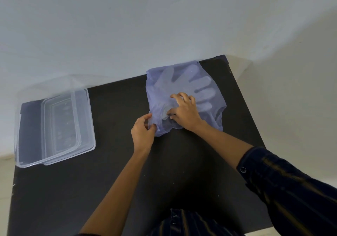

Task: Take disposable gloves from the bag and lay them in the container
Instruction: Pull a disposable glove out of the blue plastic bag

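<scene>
A thin bluish plastic bag [158, 82] lies flat at the far right of the black table [118, 162]. Translucent disposable gloves [198, 82] show through it, fingers spread toward the wall. My left hand [142, 133] pinches the bag's near left edge between thumb and fingers. My right hand [184, 111] rests on the bag near its opening, fingertips closed on a glove cuff at the mouth. A clear rectangular plastic container [87, 126] stands at the table's far left, with nothing visible inside it.
A second clear piece, perhaps a lid or inner tray [60, 126], sits inside or on the container. A white wall [164, 26] rises right behind the table. Bare black tabletop lies between container and bag. My striped dark sleeve [282, 190] crosses the lower right.
</scene>
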